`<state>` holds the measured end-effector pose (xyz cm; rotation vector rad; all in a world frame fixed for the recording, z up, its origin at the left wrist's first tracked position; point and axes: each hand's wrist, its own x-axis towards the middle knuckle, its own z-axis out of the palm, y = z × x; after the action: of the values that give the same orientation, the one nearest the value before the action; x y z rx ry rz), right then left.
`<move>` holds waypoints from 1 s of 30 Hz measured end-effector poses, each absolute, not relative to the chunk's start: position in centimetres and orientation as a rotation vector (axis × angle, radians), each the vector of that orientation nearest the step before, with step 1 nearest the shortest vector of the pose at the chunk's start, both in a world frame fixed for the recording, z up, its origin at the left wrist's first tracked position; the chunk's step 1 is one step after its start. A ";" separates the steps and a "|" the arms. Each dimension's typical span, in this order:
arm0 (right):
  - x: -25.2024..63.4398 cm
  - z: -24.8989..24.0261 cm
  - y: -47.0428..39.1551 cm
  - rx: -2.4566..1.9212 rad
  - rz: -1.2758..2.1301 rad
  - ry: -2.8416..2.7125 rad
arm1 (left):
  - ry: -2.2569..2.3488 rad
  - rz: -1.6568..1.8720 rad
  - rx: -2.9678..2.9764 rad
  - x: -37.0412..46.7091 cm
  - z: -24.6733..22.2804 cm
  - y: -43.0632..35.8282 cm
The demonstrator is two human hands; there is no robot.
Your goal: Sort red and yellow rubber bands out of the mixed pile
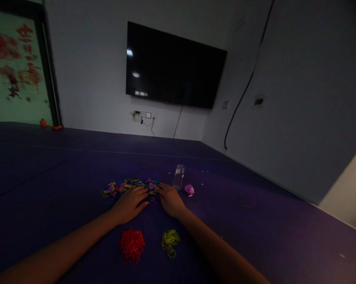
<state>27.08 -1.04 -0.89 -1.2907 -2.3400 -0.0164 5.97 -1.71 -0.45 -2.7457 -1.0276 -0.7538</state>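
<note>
A mixed heap of coloured rubber bands [115,190] lies on the dark purple floor in front of me. My left hand [131,203] rests on the heap's near side, its fingers stretched out and the thumb apart from them. At the heap's right end, my right hand [169,200] touches the bands with its fingertips; its fingers reach forward and look apart. Closer to me are a pile of red rubber bands [132,245] and a smaller pile of yellow-green rubber bands [170,241]. Parts of the mixed heap are hidden under both hands.
Beyond my right hand stands a clear bottle [178,176], slightly tilted in view. A pink cap [189,190] lies beside it. Small white scraps dot the floor [240,221]. A television [175,65] hangs on the far wall, with a cable [244,94] down the right wall.
</note>
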 end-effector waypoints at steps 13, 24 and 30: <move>27.3 -1.3 -0.5 -1.071 -0.075 -2.435 | -1.028 -0.699 -2.773 6.1 -0.9 -1.3; 27.3 -1.0 -0.9 -1.063 -0.011 -2.302 | -0.967 -0.642 -2.866 6.1 -0.3 -1.5; 27.3 -1.2 -0.9 -1.197 0.009 -2.275 | -0.956 -0.681 -2.860 6.1 -0.3 -1.5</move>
<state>27.29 -0.88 -1.21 -1.1971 -2.2745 0.0094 6.12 -1.53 -0.27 -2.8598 -0.9557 -0.6806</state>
